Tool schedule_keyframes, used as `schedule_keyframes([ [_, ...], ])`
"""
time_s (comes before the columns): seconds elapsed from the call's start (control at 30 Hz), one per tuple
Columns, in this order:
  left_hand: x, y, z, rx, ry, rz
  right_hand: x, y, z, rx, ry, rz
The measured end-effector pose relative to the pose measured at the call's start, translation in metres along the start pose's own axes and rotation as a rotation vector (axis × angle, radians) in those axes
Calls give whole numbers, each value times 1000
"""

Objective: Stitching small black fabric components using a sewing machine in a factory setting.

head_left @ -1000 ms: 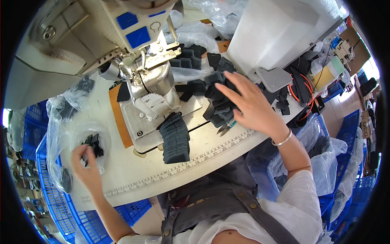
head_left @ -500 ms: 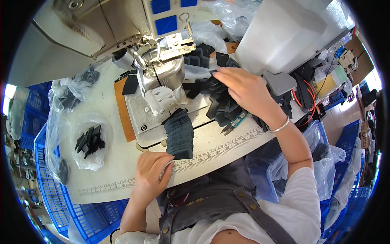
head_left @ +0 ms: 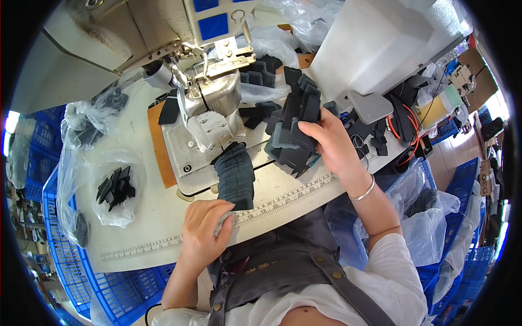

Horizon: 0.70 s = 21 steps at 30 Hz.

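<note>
Sewing machine [head_left: 209,108] sits mid-table [head_left: 136,228]. Stack of dark fabric pieces [head_left: 293,127] to its right, right hand [head_left: 329,144] fingers closed on top one. Chain of sewn dark pieces [head_left: 236,176] hangs off machine bed; left hand [head_left: 204,228] pinches a grey piece [head_left: 227,221] (small) at its lower end.

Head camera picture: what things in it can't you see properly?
- Needle of the sewing machine: hidden behind its metal parts.
- Lower pieces of the dark fabric stack: covered by the right hand and the upper pieces.
- What the left hand pinches by the dark strip: hidden by its fingers.
- Black pieces in the clear plastic bag: too small to count.
- Blue crates: cut off by the round rim.
</note>
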State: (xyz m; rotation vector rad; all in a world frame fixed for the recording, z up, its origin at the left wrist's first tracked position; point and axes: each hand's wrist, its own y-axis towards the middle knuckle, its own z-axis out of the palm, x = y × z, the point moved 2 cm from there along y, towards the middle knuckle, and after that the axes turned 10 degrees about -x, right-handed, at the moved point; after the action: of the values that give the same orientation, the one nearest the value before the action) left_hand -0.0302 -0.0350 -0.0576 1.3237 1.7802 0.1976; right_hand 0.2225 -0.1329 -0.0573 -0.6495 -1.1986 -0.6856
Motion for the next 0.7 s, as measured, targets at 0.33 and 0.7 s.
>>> schedule_keyframes([
  [0.33, 0, -3, 5, -14, 30, -14, 20, 10, 8, -119, -1172, -888],
  [0.7, -3, -1, 14, 48, 203, 15, 30, 31, -1, 432, -1412, -1033],
])
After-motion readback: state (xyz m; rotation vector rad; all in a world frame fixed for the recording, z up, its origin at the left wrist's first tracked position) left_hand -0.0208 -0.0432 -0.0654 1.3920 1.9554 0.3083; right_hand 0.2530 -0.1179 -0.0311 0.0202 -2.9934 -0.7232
